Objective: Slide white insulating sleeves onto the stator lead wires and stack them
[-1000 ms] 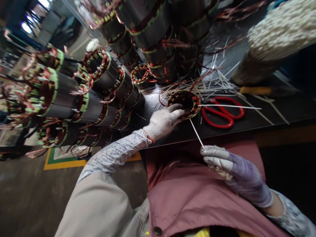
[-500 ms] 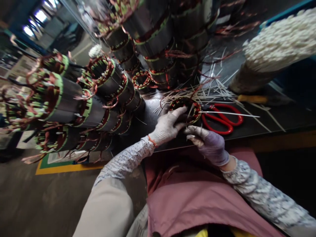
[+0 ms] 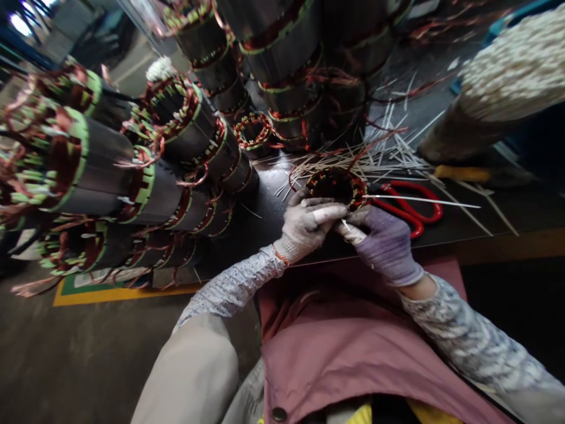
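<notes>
A motor stator [image 3: 361,191] with copper windings and a green-lined rim stands in front of me. At its near rim, my left hand [image 3: 306,227], in a pale glove, has its fingers bent and closed against the other hand. My right hand [image 3: 386,241], in a purple glove with whitish fingertips, pinches at the same spot. The fingertips meet, and a small white bit shows between them, too small to name. From the stator's right side a white cord [image 3: 424,200] sticks out over red-handled scissors [image 3: 419,197].
Stacked stators [image 3: 106,159] stand to the left, with taller stacks [image 3: 286,65] behind. Loose white cords [image 3: 388,156] lie scattered beyond the stator. A thick bundle of white cords [image 3: 512,70] and a tool with a yellow handle [image 3: 461,173] are on the right.
My hands have come together at the stator's near rim. The left fingers have moved off its top opening, and the right hand has risen inward. The view has shifted slightly.
</notes>
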The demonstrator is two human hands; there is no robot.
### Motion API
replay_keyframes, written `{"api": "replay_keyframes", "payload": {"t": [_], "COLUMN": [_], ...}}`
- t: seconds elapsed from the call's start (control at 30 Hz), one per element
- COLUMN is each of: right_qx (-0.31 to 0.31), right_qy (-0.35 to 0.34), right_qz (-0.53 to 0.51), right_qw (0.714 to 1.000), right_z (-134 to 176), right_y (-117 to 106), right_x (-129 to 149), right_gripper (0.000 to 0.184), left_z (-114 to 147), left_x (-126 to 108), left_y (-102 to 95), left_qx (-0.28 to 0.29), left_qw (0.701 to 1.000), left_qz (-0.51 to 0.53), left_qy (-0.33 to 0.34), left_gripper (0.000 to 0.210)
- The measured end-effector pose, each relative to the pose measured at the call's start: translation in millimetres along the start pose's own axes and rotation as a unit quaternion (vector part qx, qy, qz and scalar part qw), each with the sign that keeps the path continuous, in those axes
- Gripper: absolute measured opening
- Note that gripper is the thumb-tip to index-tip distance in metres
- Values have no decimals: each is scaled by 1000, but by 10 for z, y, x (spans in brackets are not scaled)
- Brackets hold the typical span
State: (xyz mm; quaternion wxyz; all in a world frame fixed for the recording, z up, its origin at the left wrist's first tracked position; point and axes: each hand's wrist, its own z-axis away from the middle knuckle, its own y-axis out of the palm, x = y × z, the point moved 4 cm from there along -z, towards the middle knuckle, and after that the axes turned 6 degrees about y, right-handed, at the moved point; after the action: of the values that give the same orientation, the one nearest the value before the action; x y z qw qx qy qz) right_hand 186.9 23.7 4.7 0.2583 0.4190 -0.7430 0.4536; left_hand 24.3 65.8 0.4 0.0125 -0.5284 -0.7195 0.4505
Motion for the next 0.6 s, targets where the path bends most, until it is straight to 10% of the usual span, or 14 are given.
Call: {"api": "replay_keyframes", "payload": {"t": [0.6], "right_qx": [26], "right_qy": [42], "right_qz": [23], "right_qw": [999], "right_z": [0], "right_y": [5], "right_x": [-13], "right_gripper": [20], "left_z": [22], "left_x": [37], "left_y": [56], "left_qx": [23], "left_qw": [999], "left_qz": [-34], "left_qy": [10], "left_gripper": [20]}}
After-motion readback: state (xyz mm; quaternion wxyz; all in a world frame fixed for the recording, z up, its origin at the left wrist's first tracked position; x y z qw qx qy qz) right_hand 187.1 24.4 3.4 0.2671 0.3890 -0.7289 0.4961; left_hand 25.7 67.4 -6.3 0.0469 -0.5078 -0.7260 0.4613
